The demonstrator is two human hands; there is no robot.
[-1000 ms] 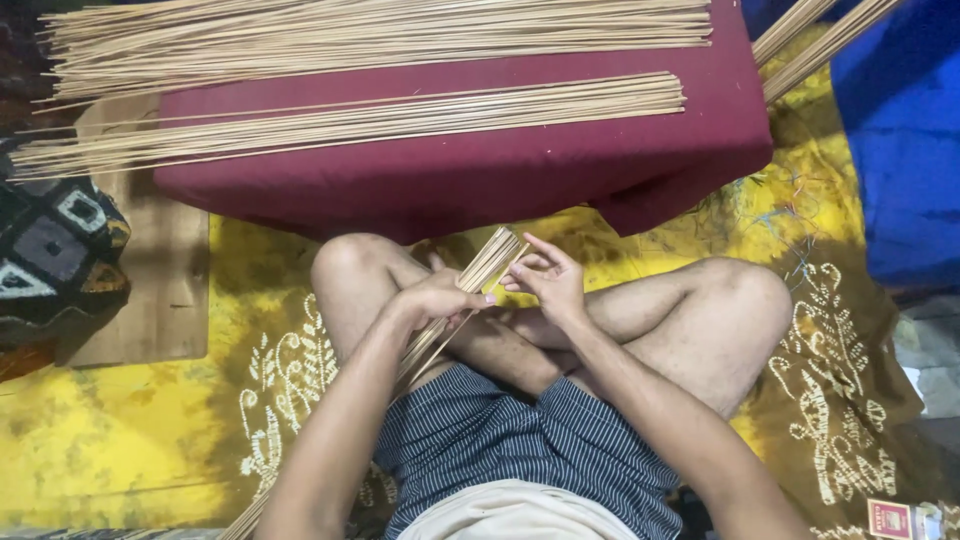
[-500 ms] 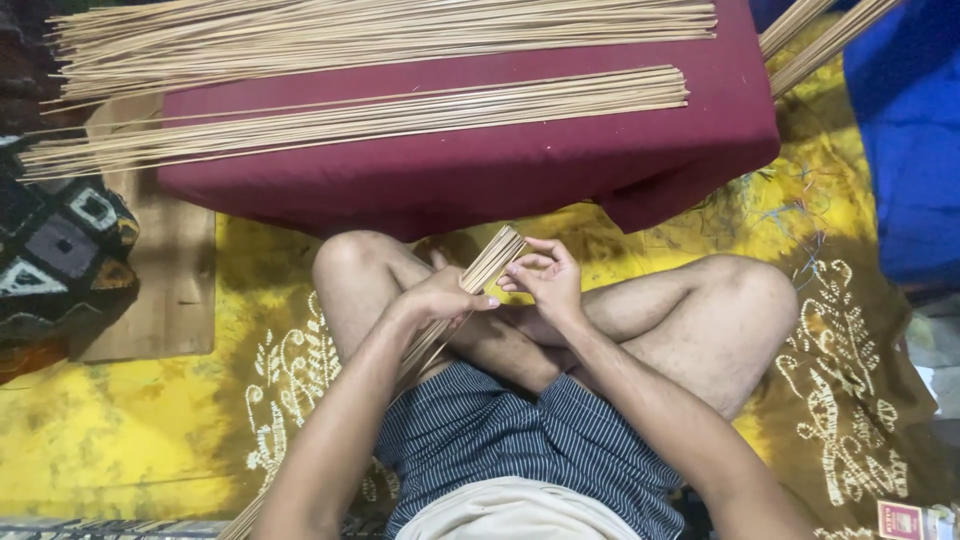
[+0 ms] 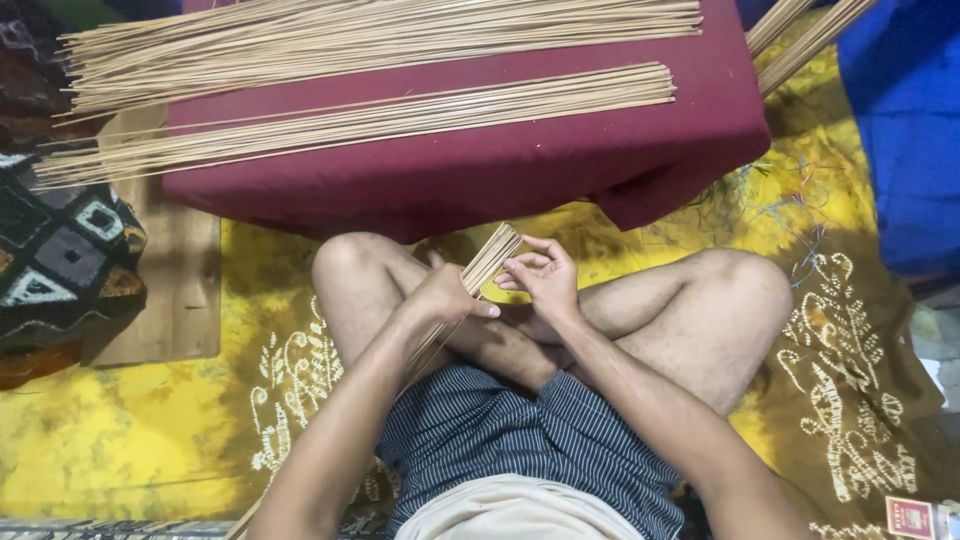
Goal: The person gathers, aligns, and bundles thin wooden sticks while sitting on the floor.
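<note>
**A:** From the left, what do you have around you?

**B:** At your far left you have one patterned cushion (image 3: 60, 255), dark with diamond shapes, and just beside it one wooden board (image 3: 165, 300) flat on the yellow printed cloth (image 3: 120, 450). Above your knees stands one low table with a maroon cover (image 3: 480, 175). On it lie two long piles of thin sticks: the far pile (image 3: 380, 30) and the near pile (image 3: 380, 115), both running left to right (single sticks I cannot count, they are too many). At the upper right, a few more sticks (image 3: 810, 30) lean over the table corner, near one blue cloth (image 3: 900, 130).

**A:** And my hands?

**B:** You have one small bundle of sticks (image 3: 487, 262) in your lap. Your left hand (image 3: 445, 297) is closed around it, near its upper end, so the short tip stands out above the fist and points toward the table, and the long part goes down under your forearm to the lower left. Your right hand (image 3: 545, 278) is just beside the tip, fingers bent and loose, fingertips touching the top sticks; whether it really pinches one, I cannot tell.
</note>
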